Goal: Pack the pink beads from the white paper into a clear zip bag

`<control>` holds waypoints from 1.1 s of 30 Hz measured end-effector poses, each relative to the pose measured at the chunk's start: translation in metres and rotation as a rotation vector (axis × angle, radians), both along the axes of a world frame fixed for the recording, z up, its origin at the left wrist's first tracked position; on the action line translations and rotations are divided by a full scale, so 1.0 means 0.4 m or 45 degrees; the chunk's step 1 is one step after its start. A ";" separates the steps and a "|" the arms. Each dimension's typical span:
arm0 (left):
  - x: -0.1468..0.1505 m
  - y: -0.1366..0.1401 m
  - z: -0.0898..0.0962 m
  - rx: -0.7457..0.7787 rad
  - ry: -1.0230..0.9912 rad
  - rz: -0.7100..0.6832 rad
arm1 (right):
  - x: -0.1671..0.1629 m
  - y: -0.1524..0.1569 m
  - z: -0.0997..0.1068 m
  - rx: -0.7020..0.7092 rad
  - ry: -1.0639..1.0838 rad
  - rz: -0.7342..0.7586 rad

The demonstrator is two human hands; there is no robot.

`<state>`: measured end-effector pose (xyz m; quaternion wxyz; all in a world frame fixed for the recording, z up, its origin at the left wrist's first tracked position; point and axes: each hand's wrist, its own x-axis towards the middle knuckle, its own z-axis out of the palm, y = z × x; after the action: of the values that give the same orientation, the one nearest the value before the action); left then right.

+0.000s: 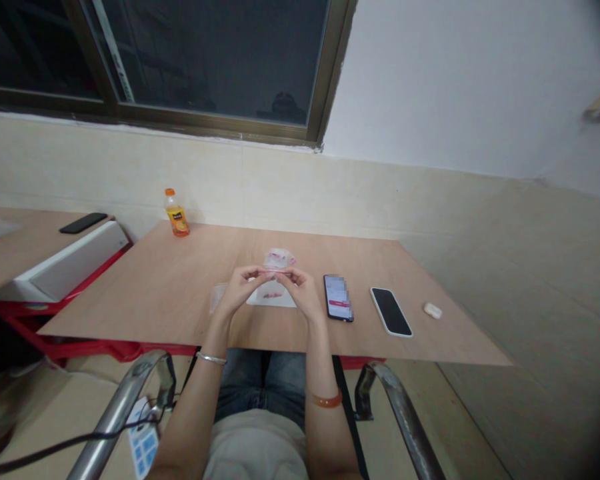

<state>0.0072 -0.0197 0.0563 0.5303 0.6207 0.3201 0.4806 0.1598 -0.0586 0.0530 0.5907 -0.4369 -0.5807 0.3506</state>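
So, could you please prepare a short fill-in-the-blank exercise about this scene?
1. The left hand and the right hand pinch a small ____ item.
2. The silver bracelet is on the ____ wrist.
3. The phone nearer the right hand has a ____ screen, while the other phone shows a dark one.
4. The bottle has a cap coloured ____.

Missing words: pink; left; lit; orange.

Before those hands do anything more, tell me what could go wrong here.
1. The thin pink piece, pinched between left grip and right grip, looks small enough that it might slip free and drop.
2. The reddish bits on the white sheet, if loose, might be brushed aside, being so near both hands.
3. The lit phone lies close beside the right grip and could be nudged.
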 end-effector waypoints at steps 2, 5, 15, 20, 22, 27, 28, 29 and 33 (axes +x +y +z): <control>0.000 0.001 -0.002 -0.003 0.015 -0.017 | 0.001 0.001 -0.003 -0.002 0.000 -0.002; 0.002 0.004 -0.007 -0.009 0.032 -0.052 | 0.003 0.003 -0.006 -0.009 -0.036 -0.027; 0.010 -0.008 0.006 0.098 0.108 -0.062 | 0.008 -0.007 -0.003 -0.073 -0.038 0.014; 0.009 -0.011 0.014 0.123 0.161 -0.075 | 0.004 -0.011 -0.001 -0.105 0.007 0.115; 0.009 -0.011 0.015 0.112 0.152 -0.085 | 0.002 -0.010 0.000 -0.087 0.020 0.145; 0.008 -0.008 0.013 0.090 0.143 -0.126 | 0.000 -0.003 -0.002 -0.105 0.018 0.145; 0.008 -0.009 0.013 0.090 0.144 -0.135 | 0.000 -0.003 -0.002 -0.104 0.022 0.144; 0.009 -0.010 0.014 0.089 0.139 -0.142 | 0.001 -0.003 -0.001 -0.104 0.031 0.145; 0.013 -0.015 0.020 0.067 0.081 -0.151 | 0.003 -0.006 0.006 -0.117 0.087 0.148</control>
<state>0.0126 -0.0256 0.0642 0.5310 0.6672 0.2866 0.4368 0.1609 -0.0611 0.0555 0.5683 -0.4169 -0.5679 0.4251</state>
